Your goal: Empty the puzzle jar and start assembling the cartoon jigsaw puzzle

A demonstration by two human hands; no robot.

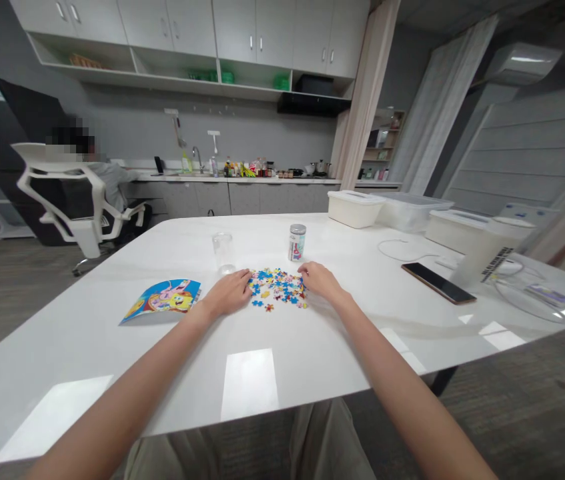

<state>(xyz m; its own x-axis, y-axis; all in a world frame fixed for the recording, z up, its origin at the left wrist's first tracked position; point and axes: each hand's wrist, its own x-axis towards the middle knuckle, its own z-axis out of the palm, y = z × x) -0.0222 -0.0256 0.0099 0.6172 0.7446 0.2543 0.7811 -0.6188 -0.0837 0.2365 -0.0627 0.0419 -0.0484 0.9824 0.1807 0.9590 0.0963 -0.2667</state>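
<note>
Multicoloured jigsaw pieces (278,288) lie in a loose heap on the white table (307,360), directly in front of you and between your two hands. The heap's long axis runs left to right, roughly parallel to the table's near edge; a few pieces lie apart along its near side. The pieces point in no common direction, and most are too small to read singly. Your left hand (232,292) rests at the heap's left end, back upward, its fingers close together and reaching to the pieces; whether any piece is pinched cannot be told. Your right hand (319,279) is at the opposite end, fingers curled inward against the heap's edge; how far thumb and finger stand apart, and whether they have hold of a piece, cannot be made out. To the left, near your left wrist, a printed sheet (165,298) with cartoon figures lies bowed, its long axis slanting from near left to far right. Beyond the heap, a clear container (223,252) stands upright behind your left hand, and a silver-lidded can (297,243) stands upright farther right, long axis vertical. On your right, a dark phone (437,283) lies flat, slanting from far left to near right, beside a white cup (485,253). At far left, a person (115,185) sits in a white-framed chair (96,200).
</note>
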